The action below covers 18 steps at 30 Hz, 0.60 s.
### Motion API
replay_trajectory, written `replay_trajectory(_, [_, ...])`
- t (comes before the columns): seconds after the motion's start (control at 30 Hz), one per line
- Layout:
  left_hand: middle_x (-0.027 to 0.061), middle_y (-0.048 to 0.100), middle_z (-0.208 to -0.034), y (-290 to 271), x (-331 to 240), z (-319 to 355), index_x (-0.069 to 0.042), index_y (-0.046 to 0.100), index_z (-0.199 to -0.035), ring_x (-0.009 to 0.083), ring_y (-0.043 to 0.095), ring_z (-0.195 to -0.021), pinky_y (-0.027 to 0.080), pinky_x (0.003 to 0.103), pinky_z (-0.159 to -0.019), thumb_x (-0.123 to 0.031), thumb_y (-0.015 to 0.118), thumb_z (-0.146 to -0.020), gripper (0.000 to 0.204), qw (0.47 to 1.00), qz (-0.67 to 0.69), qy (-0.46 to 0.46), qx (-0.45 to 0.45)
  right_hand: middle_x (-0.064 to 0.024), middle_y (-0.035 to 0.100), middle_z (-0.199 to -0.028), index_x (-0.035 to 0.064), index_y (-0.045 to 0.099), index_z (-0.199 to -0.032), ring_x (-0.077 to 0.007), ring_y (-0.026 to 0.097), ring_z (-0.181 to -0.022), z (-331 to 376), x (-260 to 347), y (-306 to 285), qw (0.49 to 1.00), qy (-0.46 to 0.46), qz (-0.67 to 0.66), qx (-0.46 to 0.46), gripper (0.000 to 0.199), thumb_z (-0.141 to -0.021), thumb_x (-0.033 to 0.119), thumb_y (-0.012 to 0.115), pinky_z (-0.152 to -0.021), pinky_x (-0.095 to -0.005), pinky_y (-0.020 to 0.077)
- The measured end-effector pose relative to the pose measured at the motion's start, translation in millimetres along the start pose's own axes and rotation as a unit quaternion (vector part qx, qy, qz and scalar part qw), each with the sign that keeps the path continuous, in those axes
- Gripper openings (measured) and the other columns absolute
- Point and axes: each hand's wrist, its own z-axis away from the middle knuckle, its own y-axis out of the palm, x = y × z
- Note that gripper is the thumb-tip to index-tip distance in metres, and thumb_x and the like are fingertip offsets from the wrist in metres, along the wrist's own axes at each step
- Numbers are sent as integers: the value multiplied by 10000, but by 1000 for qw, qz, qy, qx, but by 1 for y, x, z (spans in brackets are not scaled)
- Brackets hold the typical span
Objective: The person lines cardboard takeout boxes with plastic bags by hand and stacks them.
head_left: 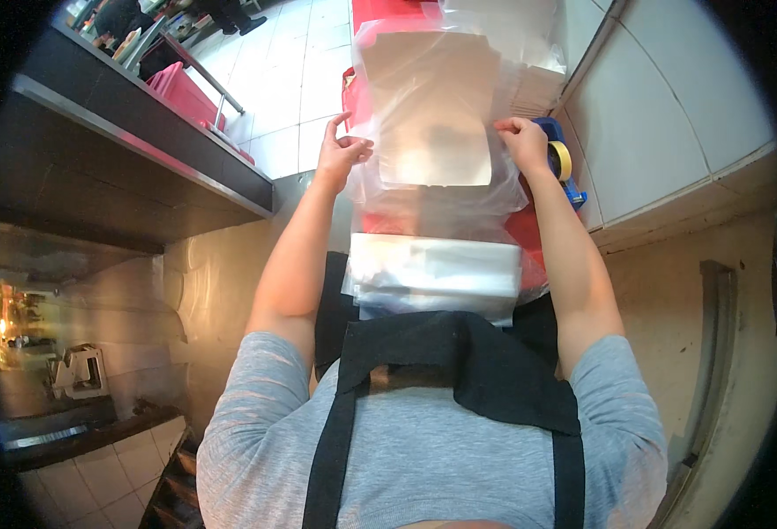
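A beige card sheet with notched corners lies flat in front of me, with a clear plastic bag around or beneath it. At the bag's left edge is my left hand, open, its index finger raised and the other fingertips close to the plastic. On the opposite side my right hand pinches the bag's edge between thumb and fingers. Nearer my lap lies a stack of clear plastic bags, flat and shiny.
A blue tape dispenser with a yellow tape roll stands by the tiled wall, just beyond my right wrist. Red material shows under the bags. Leftward are a dark counter and a pink crate. Another person's shoe appears far off.
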Motion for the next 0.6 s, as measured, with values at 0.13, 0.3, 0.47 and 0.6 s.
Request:
replay_trajectory(0.13, [98,652,-948,2,-7,5,-150,344,-1340,175,643,-782,539,328,-727,-3,588,-850,566,997,-51,-47,-25,-35,692,-850,58,708,-987,-111,622,-769,12,-4,5,997,63,17,-29,223,-787,145,666,-724,-254,479])
replay_trajectory(0.3, [86,657,-992,-2,1,14,-98,442,-1294,172,643,-826,529,314,-729,-14,536,-875,438,1000,-4,-25,3,-15,615,-827,76,671,-1067,-99,562,-699,39,-12,7,979,104,-170,38,312,-758,43,679,-657,-235,459])
replay_trajectory(0.47, [124,584,-1217,-13,6,15,28,536,-1266,166,592,-982,479,298,-850,-15,532,-860,408,995,-80,-5,61,-1,601,-825,23,667,-1034,-82,537,-665,43,-19,0,968,160,-179,72,322,-723,-60,672,-580,-219,445])
replay_trajectory(0.6, [128,580,-1198,-4,1,17,1,512,-1302,182,589,-978,476,305,-856,-22,553,-852,452,996,-58,-21,64,-16,605,-859,16,655,-1088,-118,587,-696,41,-20,-2,943,176,-244,140,380,-722,-85,661,-609,-247,489])
